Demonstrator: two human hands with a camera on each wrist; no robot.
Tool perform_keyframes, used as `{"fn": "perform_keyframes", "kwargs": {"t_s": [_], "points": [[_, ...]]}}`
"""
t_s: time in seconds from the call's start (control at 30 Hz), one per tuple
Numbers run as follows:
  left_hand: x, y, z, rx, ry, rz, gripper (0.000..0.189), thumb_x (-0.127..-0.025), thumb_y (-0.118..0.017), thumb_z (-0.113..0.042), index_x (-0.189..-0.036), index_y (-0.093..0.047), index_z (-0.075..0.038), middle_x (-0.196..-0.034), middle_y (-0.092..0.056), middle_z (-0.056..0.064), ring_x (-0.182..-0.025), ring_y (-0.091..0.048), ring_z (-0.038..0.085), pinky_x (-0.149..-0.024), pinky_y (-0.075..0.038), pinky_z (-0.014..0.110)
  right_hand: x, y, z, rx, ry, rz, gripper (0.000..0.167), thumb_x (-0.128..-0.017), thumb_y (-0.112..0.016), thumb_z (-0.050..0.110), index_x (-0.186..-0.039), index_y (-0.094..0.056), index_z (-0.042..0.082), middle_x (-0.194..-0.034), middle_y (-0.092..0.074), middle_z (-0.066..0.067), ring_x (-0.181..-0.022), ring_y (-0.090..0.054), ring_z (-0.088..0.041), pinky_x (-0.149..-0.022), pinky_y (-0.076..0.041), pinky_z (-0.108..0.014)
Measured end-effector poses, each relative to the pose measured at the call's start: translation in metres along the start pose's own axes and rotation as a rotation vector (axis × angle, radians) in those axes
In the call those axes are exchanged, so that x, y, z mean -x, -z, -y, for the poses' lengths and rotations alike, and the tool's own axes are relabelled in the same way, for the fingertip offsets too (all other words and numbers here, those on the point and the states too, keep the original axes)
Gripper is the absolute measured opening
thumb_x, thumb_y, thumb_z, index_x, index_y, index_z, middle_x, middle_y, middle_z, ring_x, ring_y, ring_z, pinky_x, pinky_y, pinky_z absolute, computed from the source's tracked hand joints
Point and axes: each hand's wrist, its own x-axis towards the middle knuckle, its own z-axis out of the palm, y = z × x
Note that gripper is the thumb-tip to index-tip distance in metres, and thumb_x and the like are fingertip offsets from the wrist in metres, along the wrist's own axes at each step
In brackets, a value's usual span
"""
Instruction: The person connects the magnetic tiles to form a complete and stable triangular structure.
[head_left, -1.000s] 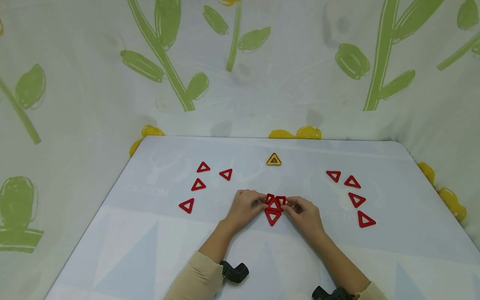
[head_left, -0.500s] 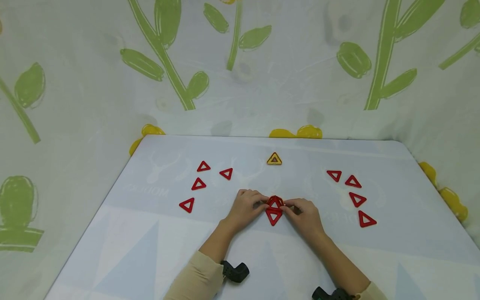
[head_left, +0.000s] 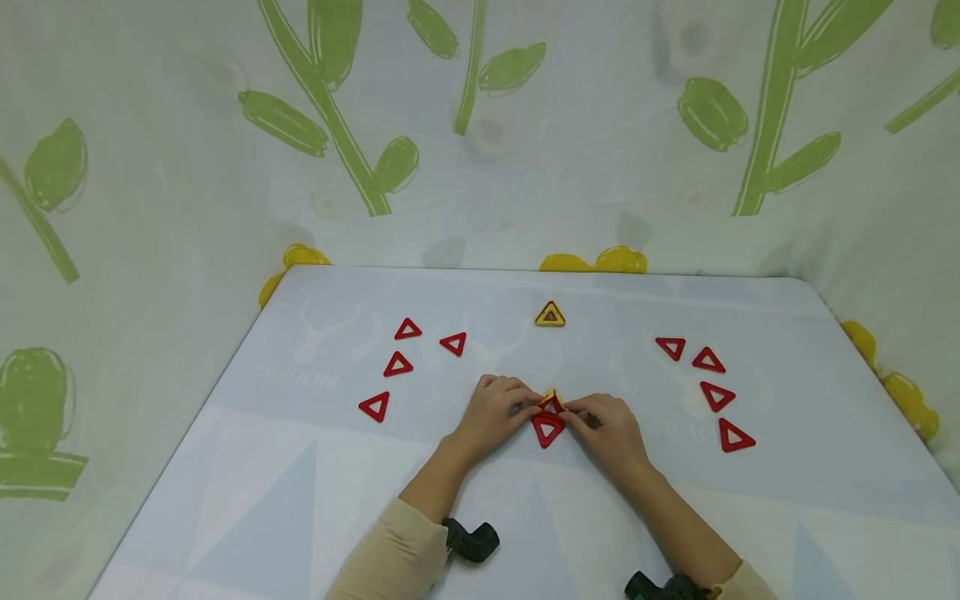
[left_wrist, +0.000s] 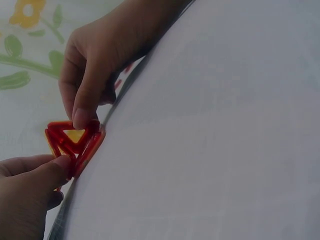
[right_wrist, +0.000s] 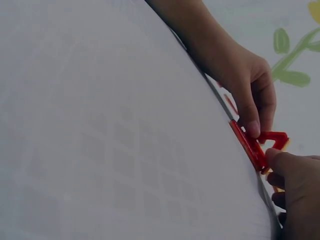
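Just in front of me, both hands pinch a small cluster of red triangular magnetic tiles (head_left: 552,407) whose sides lean up together. My left hand (head_left: 497,410) holds its left side, and my right hand (head_left: 606,418) its right side, thumbs toward me. One red triangle tile (head_left: 547,432) points toward me from the cluster's near side. Yellow shows at the cluster's far top. In the left wrist view, the right thumb presses a red triangle (left_wrist: 80,148) with yellow seen through its opening. The right wrist view shows both thumbs on the red frames (right_wrist: 248,144); fingertips behind are partly hidden.
Several loose red triangle tiles lie at the left, among them one tile (head_left: 374,407); several more lie at the right, including a near one (head_left: 736,436). A yellow triangle tile (head_left: 551,315) lies at the back middle of the white table (head_left: 300,517). Patterned cloth (head_left: 570,175) hangs behind.
The cluster's far tiles, splayed apart a second ago, have folded inward and up. Yellow now shows at its far top. Both hands have stayed nearly in place.
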Motion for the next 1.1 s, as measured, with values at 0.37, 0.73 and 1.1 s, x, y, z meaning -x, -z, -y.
{"fn": "perform_keyframes", "kwargs": {"t_s": [0.37,0.73,1.1], "points": [[0.001,0.0,0.002,0.055,-0.005,0.007,0.01,-0.085,-0.07,-0.016,-0.094,-0.073,-0.016,-0.092,-0.069,-0.005,-0.089,-0.06,0.011,-0.086,-0.039,0.034,-0.002,0.004,0.002,-0.153,-0.032,0.011,0.025,-0.073,-0.078,0.0,-0.097,-0.072,0.004,-0.089,-0.068,-0.005,-0.076,-0.055,-0.011,-0.069,-0.043,-0.009],[0.002,0.002,0.005,0.129,0.128,0.131,0.022,-0.088,-0.066,-0.029,-0.106,-0.071,-0.016,-0.099,-0.069,-0.005,-0.096,-0.059,0.012,-0.088,-0.039,0.034,-0.004,0.005,-0.004,-0.206,0.029,0.184,0.03,-0.076,-0.074,0.0,-0.106,-0.07,0.003,-0.1,-0.071,-0.007,-0.089,-0.061,-0.02,-0.077,-0.045,-0.034],[-0.003,0.023,0.004,0.082,0.261,0.435,0.053,-0.072,-0.079,-0.044,-0.116,-0.065,-0.018,-0.103,-0.06,-0.007,-0.095,-0.053,0.007,-0.09,-0.035,0.035,-0.003,0.011,0.004,-0.191,-0.109,0.2,0.022,-0.075,-0.078,0.007,-0.097,-0.074,0.008,-0.091,-0.066,0.002,-0.08,-0.053,-0.009,-0.067,-0.047,-0.02]]}}
